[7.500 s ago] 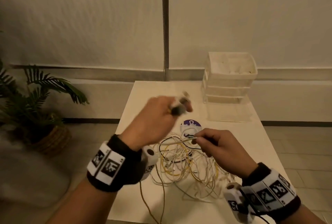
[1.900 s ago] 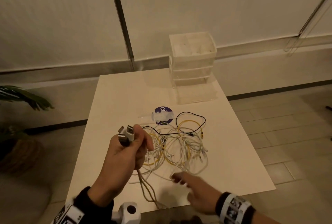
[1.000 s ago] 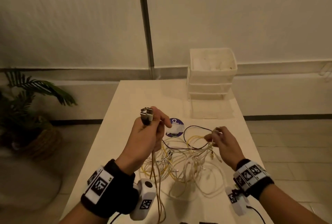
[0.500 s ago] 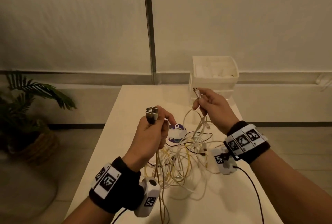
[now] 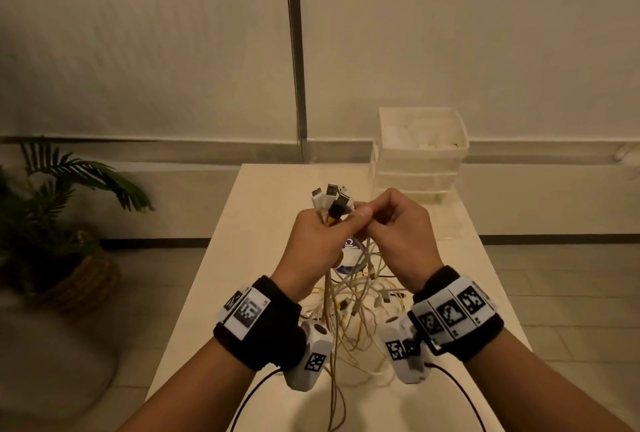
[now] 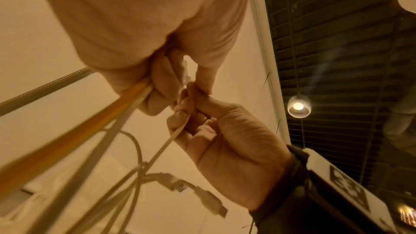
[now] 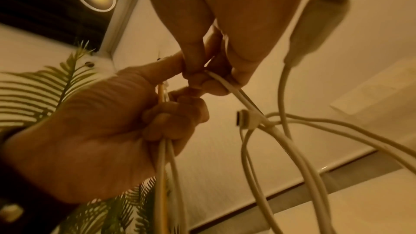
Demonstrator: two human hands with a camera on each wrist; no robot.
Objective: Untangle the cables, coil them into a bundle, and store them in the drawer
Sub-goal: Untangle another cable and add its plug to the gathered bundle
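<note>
My left hand (image 5: 341, 223) grips a bunch of cable ends (image 5: 332, 199) above the table, plugs pointing up. A yellow cable (image 6: 67, 134) and white ones run down out of its fist. My right hand (image 5: 381, 216) is pressed against the left thumb and pinches a thin white cable (image 6: 178, 131) just below its plug. The right wrist view shows that white cable (image 7: 234, 90) leaving the pinch beside my left hand (image 7: 175, 113). The remaining tangled cables (image 5: 356, 313) hang from both hands onto the white table (image 5: 263, 209). The white plastic drawer unit (image 5: 419, 154) stands at the far right of the table.
A clear drawer (image 5: 450, 223) seems to stick out at the foot of the unit. A round purple disc (image 5: 349, 244) lies on the table under my hands. A potted palm (image 5: 62, 223) stands on the floor to the left. The wrist camera leads hang at the near edge.
My right hand picked a white cable end out of the pile, lifted it, and brought it left against the bunch in my left hand. The left hand kept its grip.
</note>
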